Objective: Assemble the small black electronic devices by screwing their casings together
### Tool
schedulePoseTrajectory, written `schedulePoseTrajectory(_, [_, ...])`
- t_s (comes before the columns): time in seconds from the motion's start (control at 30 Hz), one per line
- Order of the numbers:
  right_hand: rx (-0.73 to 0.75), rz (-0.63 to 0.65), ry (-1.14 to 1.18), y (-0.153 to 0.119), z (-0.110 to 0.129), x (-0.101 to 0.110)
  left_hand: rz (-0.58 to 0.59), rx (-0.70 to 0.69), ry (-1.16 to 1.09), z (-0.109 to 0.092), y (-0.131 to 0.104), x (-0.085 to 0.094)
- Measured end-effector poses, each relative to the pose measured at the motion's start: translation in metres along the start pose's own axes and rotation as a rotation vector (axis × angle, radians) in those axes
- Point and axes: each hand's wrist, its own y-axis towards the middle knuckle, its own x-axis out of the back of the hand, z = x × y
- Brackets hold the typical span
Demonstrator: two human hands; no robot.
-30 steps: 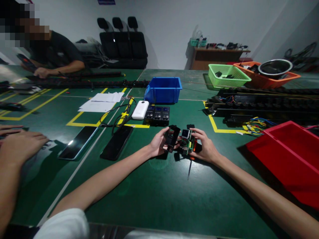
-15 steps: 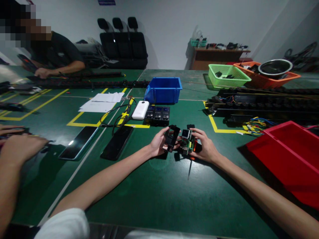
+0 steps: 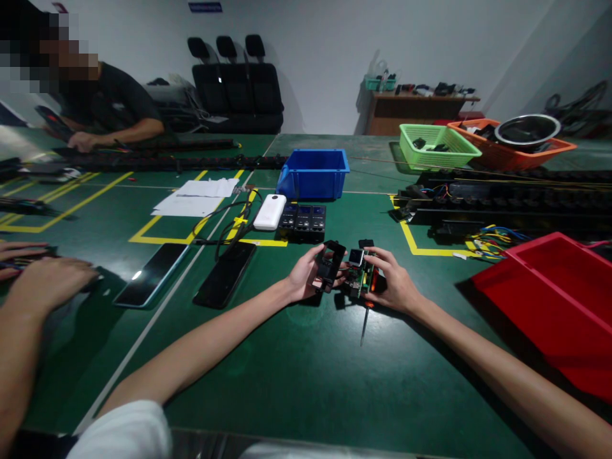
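Both hands meet over the middle of the green table point(image 3: 296, 382). The left hand point(image 3: 302, 275) grips a black plastic frame point(image 3: 329, 266), thumb on its near side, fingers curled behind it, holding it tilted up off the surface. The right hand point(image 3: 392, 285) is wrapped around a small green circuit board point(image 3: 358, 274) with a little square screen on top, fingers over its far edge; something orange-red shows beneath the palm, too hidden to make out. Frame and board sit just beside each other, and whether they touch I cannot tell. A thin screwdriver point(image 3: 364, 325) lies on the table just under the right hand, pointing toward the person.

To the left, two dark phones point(image 3: 224, 274) lie flat side by side. Further back rest a white power bank point(image 3: 269, 211), a row of small black modules point(image 3: 303, 220) and a blue bin point(image 3: 313, 172). At the right a red tray point(image 3: 559, 299) stands near the forearm, with a green basket point(image 3: 437, 145) and an orange basket point(image 3: 511, 150) beyond it.

At the far left edge, another person's hand point(image 3: 45, 284) rests on the table, and a second person in a dark shirt point(image 3: 115, 95) sits across the room.
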Motion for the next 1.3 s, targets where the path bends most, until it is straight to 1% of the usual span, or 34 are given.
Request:
schedulePoseTrajectory(0.17, [0.008,0.001,-0.014,-0.0002,-0.0001,-0.0004,0.005,0.001,0.007,-0.0004,0.0005,0.0007])
schedulePoseTrajectory(0.47, [0.003,0.020,-0.039,-0.0008,0.0016,0.0005,-0.078,0.003,-0.012,-0.0007,-0.0008,-0.0050])
schedulePoseTrajectory(0.67, [0.005,0.027,-0.044,-0.0019,0.0004,-0.0001,-0.028,-0.002,0.007,0.0001,-0.0006,-0.0016])
schedulePoseTrajectory(0.83, [0.008,0.032,-0.059,-0.0023,0.0008,0.0002,-0.009,-0.003,0.024,0.0011,0.0006,0.0018])
schedulePoseTrajectory(1.3, [0.014,0.034,-0.066,-0.0030,0.0003,-0.0001,-0.029,-0.008,0.023,0.0010,0.0003,0.0007])
